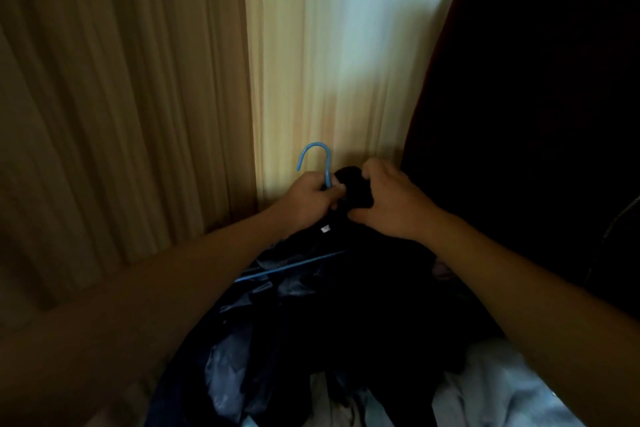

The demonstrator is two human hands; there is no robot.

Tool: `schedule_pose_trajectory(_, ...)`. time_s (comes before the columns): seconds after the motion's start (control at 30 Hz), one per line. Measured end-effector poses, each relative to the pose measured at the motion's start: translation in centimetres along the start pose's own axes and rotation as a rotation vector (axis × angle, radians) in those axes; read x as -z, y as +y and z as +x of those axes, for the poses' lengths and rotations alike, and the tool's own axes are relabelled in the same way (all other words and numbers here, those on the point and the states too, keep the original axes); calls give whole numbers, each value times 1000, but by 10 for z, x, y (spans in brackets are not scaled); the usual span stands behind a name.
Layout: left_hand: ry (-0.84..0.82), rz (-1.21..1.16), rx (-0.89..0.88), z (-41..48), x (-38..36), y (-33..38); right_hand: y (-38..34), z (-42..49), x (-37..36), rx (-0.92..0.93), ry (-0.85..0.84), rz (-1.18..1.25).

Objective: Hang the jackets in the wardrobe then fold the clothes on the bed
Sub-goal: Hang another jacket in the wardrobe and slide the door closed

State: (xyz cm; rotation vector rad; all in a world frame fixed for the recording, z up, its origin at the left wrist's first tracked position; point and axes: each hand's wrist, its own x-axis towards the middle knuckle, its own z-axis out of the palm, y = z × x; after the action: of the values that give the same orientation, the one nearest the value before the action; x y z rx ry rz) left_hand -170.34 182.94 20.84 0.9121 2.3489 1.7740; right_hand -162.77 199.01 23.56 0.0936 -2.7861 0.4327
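Just below centre frame, the left hand (308,199) is curled tight round the neck of a blue hanger (327,170), whose hook stands up above the fist. Its bar shows lower down, crossing a dark jacket (346,305). The right hand (391,201), just beside it, has its fingers (372,166) bent over the jacket's collar, gripping it. The jacket hangs down to the bottom of the frame. Curtains (138,97) fill the upper left, a dark surface (536,80) the right, and pale cloth (502,385) lies at lower right.

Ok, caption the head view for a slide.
The left hand grips a blue plastic hanger while the right hand holds the dark jacket.
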Motion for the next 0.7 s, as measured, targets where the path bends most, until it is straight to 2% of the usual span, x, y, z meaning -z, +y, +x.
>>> schedule_pose_trajectory(0.07, -26, -29, -20, -2, 2, -1, 0, 2, -12, 9, -85, 92)
schedule_pose_trajectory(0.1, -45, -40, -24, -3, 3, -3, 0, 3, -23, 54, -83, 21)
schedule_pose_trajectory(0.2, -121, -108, -12, -7, 17, -17, 9, 3, -49, 158, 53, -183)
schedule_pose_trajectory(0.23, -108, -128, 5, -6, 26, -25, 15, 3, -54, 154, 72, -199)
schedule_pose_trajectory(0.3, 22, -69, 54, -4, 51, -49, 29, 4, -60, 142, 60, -223)
schedule_pose_trajectory(0.37, 121, 159, 127, -6, 82, -79, 40, 4, -64, 124, 58, -228)
schedule_pose_trajectory(0.43, 25, 579, 272, -15, 111, -114, 50, 6, -65, 93, 105, -209)
schedule_pose_trajectory(0.5, -100, 842, 424, -28, 126, -144, 56, 7, -65, 65, 117, -212)
schedule_pose_trajectory(0.57, -119, 921, 441, -37, 127, -163, 58, 4, -66, 59, 103, -231)
schedule_pose_trajectory(0.63, -115, 992, 371, -39, 123, -173, 57, 1, -67, 55, 104, -263)
schedule_pose_trajectory(0.7, -48, 978, 330, -35, 120, -167, 57, -2, -65, 47, 121, -340)
